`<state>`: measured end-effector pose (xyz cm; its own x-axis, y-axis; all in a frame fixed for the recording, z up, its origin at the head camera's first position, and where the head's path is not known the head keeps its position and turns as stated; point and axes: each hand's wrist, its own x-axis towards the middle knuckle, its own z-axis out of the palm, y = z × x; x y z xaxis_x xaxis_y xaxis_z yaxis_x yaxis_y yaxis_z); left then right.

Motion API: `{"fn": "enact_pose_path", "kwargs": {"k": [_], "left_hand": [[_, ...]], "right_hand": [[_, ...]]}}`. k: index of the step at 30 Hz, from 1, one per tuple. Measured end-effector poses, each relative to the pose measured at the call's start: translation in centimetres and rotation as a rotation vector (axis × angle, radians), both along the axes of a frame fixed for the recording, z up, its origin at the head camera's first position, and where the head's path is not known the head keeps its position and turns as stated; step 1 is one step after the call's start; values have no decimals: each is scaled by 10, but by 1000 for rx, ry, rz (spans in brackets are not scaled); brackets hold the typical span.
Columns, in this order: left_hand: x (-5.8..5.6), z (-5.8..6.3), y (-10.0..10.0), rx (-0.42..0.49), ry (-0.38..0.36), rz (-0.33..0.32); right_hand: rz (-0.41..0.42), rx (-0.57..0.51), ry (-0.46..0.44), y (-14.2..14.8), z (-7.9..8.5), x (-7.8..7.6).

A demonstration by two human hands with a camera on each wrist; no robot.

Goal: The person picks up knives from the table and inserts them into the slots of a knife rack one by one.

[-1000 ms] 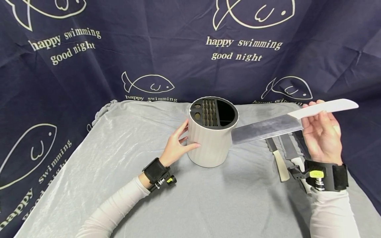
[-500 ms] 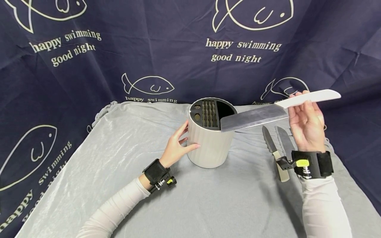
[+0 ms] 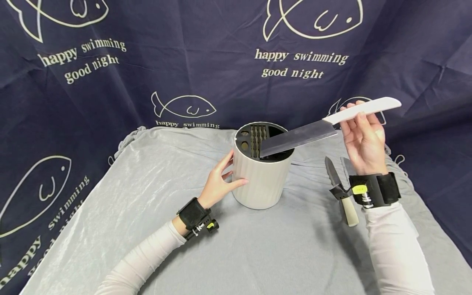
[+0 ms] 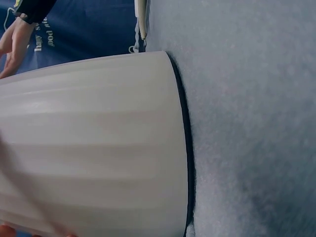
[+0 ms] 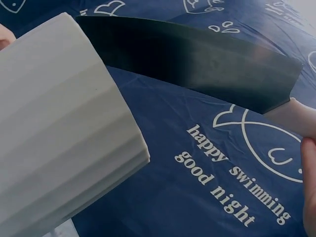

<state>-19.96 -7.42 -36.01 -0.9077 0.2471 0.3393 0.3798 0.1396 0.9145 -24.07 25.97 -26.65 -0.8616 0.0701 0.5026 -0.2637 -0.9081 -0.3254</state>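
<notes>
A white ribbed knife holder (image 3: 259, 184) stands upright in the head view, its black top divided into slots, round holes and one large opening. Thumb and fingers of my left hand (image 3: 216, 184) curve round its left side, gripping it. My right hand (image 3: 364, 141) pinches the white handle of a broad-bladed kitchen knife (image 3: 302, 137), up and to the right of the holder. The blade slants down leftward, its tip over the holder's top. In the right wrist view the knife blade (image 5: 187, 57) reaches behind the holder's rim; whether it touches the rim I cannot tell.
A knife with a cream handle (image 3: 348, 211) lies on the grey cloth (image 3: 258, 254) right of the holder. Beside it another knife blade (image 3: 345, 166) is mostly hidden by my right forearm. A dark blue fish-print curtain (image 3: 228, 61) hangs behind.
My right hand has moved left and up with the kitchen knife, bringing its tip from beside the knife holder to over its top. My left hand and the holder stay put.
</notes>
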Motion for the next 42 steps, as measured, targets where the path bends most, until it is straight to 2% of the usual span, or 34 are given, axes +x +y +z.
{"fn": "enact_pose_path", "kwargs": {"k": [8,18,27,36,42], "left_hand": [[2,0,-1,5,-10,0],[1,0,0,-1,-9,-4],[1,1,1,5,-10,-6],[0,0,0,1,1,0],[0,0,0,3,-1,-2]], "right_hand": [[-15,36,15,-10,4,-7],[-109,161,87,-19,15,-14],[-116,279,85,-26,38,-17],[-190,476,141,-42,64,-25],[-138,504,135,-53,79,-24]]}}
